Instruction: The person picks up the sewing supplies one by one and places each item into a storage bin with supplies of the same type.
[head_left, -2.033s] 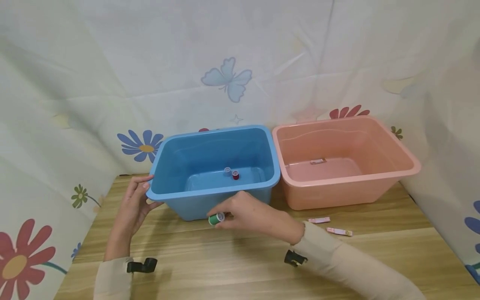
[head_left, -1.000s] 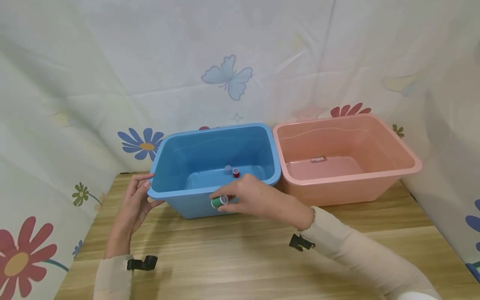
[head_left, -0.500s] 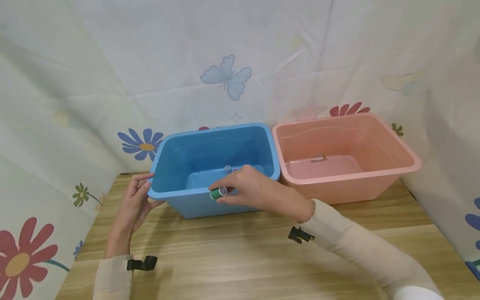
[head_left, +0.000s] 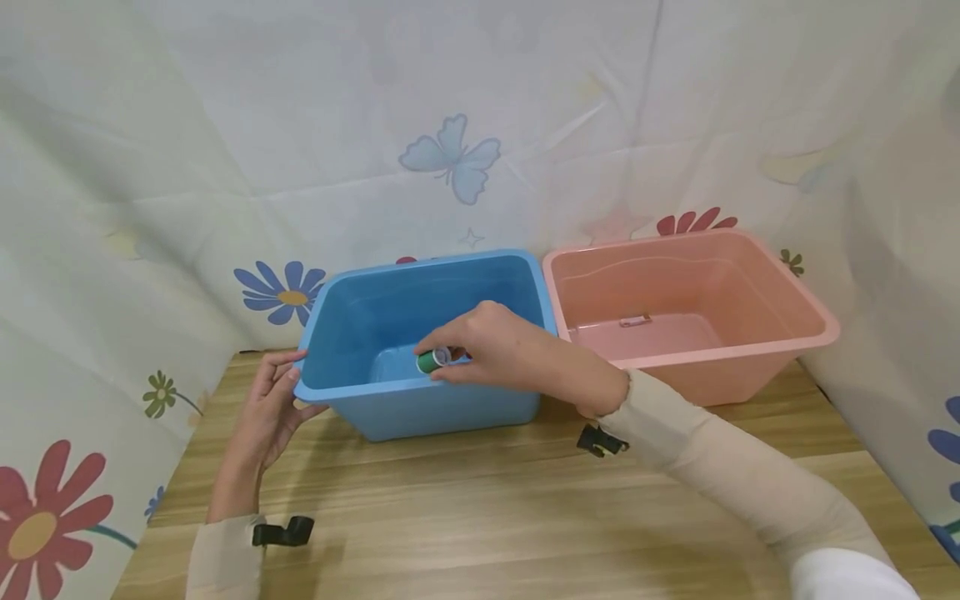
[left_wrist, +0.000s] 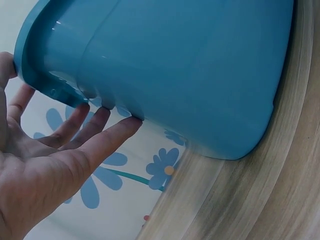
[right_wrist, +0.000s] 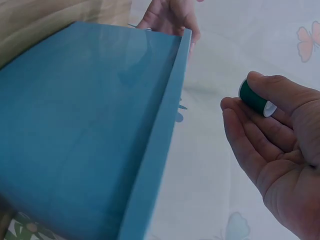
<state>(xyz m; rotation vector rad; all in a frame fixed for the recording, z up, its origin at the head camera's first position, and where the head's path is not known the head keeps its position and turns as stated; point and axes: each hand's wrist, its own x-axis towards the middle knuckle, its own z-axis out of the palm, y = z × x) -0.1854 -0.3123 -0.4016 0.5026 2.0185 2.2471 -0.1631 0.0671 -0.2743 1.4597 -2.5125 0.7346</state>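
Note:
A green thread spool (head_left: 431,361) with white ends is pinched between thumb and fingers of the right hand (head_left: 513,352), just above the near rim of the blue bin (head_left: 442,414). In the right wrist view the spool (right_wrist: 252,98) lies sideways in the fingertips of the right hand (right_wrist: 280,135). At the bin's left near corner, the left hand (head_left: 262,421) holds the rim. The left wrist view shows several fingertips of the left hand (left_wrist: 55,162) against the outer wall of the blue bin (left_wrist: 185,65).
A pink bin (head_left: 712,375) stands right of the blue one, their rims close together; a small flat packet (head_left: 635,320) lies inside it. Both bins rest on a wooden table (head_left: 450,508), before a printed cloth backdrop (head_left: 315,125). The right forearm crosses the table's right part.
The right hand has lifted the green spool from in front of the blue bin to above its near rim. It now hides the small spools seen inside. The left hand has stayed put.

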